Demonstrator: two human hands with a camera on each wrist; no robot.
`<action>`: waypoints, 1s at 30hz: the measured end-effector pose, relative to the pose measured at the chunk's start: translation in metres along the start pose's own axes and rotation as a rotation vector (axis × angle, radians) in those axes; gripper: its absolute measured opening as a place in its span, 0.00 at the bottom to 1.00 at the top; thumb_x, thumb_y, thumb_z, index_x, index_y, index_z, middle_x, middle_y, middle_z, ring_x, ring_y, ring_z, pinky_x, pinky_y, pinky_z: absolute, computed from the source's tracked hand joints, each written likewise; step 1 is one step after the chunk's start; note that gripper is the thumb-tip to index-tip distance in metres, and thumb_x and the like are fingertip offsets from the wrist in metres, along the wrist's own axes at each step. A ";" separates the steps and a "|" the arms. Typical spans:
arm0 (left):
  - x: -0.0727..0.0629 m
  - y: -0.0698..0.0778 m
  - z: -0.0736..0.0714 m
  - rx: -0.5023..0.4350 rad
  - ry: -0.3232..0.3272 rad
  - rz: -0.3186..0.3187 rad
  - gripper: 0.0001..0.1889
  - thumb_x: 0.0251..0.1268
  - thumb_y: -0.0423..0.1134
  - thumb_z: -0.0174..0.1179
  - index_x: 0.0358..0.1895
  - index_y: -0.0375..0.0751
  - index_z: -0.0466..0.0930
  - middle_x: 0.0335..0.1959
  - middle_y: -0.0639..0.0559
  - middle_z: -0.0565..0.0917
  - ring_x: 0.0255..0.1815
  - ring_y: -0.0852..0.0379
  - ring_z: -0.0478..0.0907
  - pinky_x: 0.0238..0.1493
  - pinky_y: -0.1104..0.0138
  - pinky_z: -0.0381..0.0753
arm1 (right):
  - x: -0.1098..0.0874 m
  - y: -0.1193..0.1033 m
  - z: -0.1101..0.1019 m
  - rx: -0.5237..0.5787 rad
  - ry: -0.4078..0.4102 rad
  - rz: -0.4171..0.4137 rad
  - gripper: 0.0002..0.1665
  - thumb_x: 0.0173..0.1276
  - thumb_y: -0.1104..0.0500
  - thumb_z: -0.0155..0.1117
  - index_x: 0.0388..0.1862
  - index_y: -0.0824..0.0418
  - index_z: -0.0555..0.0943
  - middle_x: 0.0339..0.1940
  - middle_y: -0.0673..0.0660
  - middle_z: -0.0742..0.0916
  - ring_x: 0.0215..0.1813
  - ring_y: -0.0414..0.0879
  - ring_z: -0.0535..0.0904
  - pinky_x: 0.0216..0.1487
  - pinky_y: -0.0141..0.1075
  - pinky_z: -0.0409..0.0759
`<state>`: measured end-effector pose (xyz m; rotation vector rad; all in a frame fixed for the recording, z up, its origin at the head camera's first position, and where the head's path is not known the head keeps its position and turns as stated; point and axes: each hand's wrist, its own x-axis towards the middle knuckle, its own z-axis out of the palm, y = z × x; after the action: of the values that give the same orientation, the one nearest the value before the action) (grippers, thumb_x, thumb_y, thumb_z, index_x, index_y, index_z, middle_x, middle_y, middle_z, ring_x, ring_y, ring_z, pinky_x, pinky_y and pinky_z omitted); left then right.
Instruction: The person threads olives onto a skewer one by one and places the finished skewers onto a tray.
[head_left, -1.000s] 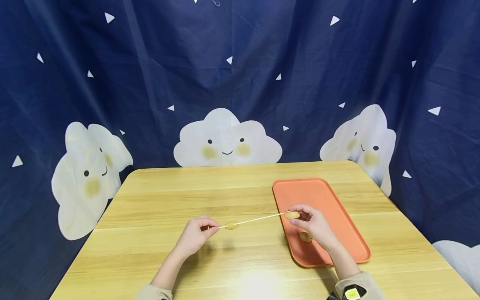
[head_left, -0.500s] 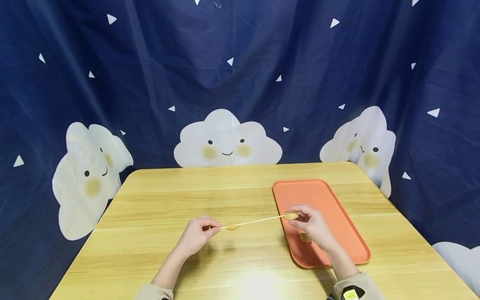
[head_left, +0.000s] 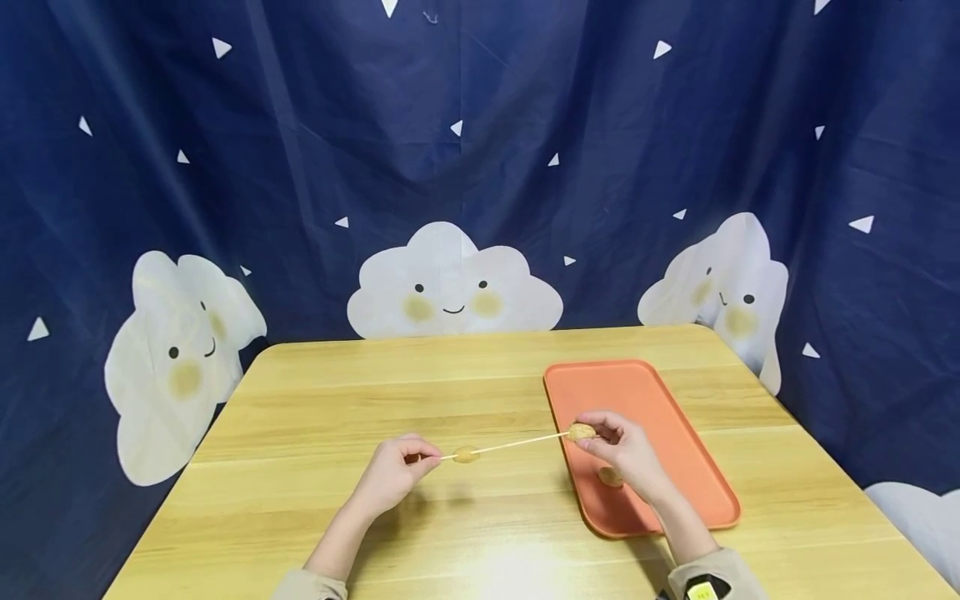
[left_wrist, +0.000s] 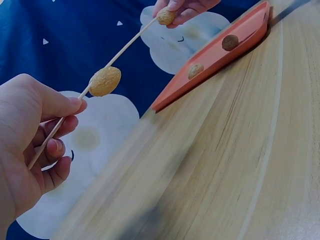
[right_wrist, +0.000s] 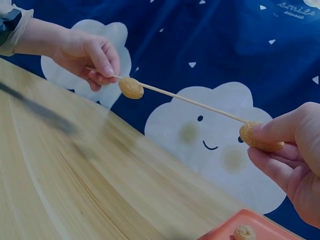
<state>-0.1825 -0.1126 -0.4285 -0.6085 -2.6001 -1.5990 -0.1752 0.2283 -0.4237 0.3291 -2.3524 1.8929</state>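
My left hand (head_left: pixel 397 472) pinches a thin wooden skewer (left_wrist: pixel 127 46) near its left end, with the rest of the fingers loosely curled. Just beyond those fingertips, one golden-brown, wrinkled oval food ball (left_wrist: pixel 105 81) is threaded on the skewer. At the skewer's other end, my right hand (head_left: pixel 626 450) grips a second brown ball (right_wrist: pixel 260 136) between thumb and fingers. The skewer's tip meets this ball's left end. Both hands hold the skewer above the table, my right one over an orange tray (head_left: pixel 645 387).
In the left wrist view, two more brown balls lie in the tray, a dark one (left_wrist: pixel 230 42) and a lighter one (left_wrist: pixel 195 71). In the head view, my right hand partly covers the tray. A wooden table (head_left: pixel 360 383) lies below, and a dark blue curtain (head_left: pixel 300 150) hangs behind.
The ball in my right hand has shifted slightly left along the skewer. Both hands stay almost where they were, and the head view has tilted up a little.
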 end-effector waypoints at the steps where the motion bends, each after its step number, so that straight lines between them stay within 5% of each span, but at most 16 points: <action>1: 0.000 0.000 0.000 -0.001 0.001 -0.001 0.02 0.56 0.34 0.64 0.31 0.42 0.85 0.27 0.56 0.79 0.24 0.61 0.66 0.26 0.71 0.67 | 0.000 0.000 0.000 0.011 0.008 0.015 0.22 0.56 0.67 0.68 0.50 0.73 0.76 0.41 0.57 0.84 0.40 0.38 0.79 0.41 0.29 0.77; 7: -0.001 0.001 0.000 -0.001 0.000 -0.006 0.02 0.56 0.33 0.64 0.31 0.41 0.85 0.26 0.55 0.79 0.23 0.61 0.66 0.26 0.71 0.67 | -0.002 -0.001 0.001 0.067 0.009 0.014 0.22 0.56 0.68 0.67 0.49 0.76 0.74 0.35 0.49 0.85 0.35 0.42 0.81 0.36 0.34 0.79; 13: 0.000 0.000 0.000 0.007 -0.007 -0.005 0.02 0.56 0.32 0.63 0.30 0.42 0.85 0.26 0.55 0.79 0.22 0.61 0.66 0.25 0.71 0.66 | -0.003 0.000 -0.001 0.081 -0.035 -0.070 0.22 0.56 0.70 0.66 0.49 0.77 0.73 0.30 0.48 0.85 0.28 0.47 0.81 0.26 0.35 0.78; 19: 0.001 0.004 0.000 -0.007 -0.002 -0.002 0.03 0.56 0.31 0.63 0.31 0.38 0.86 0.25 0.55 0.78 0.23 0.61 0.66 0.25 0.71 0.66 | -0.001 0.000 -0.003 0.101 -0.064 -0.176 0.20 0.56 0.72 0.65 0.47 0.79 0.73 0.32 0.47 0.84 0.27 0.48 0.79 0.24 0.30 0.75; 30: 0.004 0.008 0.001 -0.051 0.003 0.043 0.03 0.55 0.29 0.64 0.31 0.34 0.86 0.27 0.52 0.80 0.24 0.62 0.67 0.25 0.72 0.67 | 0.000 0.001 -0.004 0.144 -0.097 -0.229 0.18 0.55 0.73 0.65 0.44 0.79 0.75 0.38 0.49 0.82 0.30 0.42 0.80 0.28 0.33 0.79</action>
<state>-0.1831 -0.1075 -0.4207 -0.6606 -2.5328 -1.6571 -0.1759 0.2322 -0.4234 0.6869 -2.1296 1.9778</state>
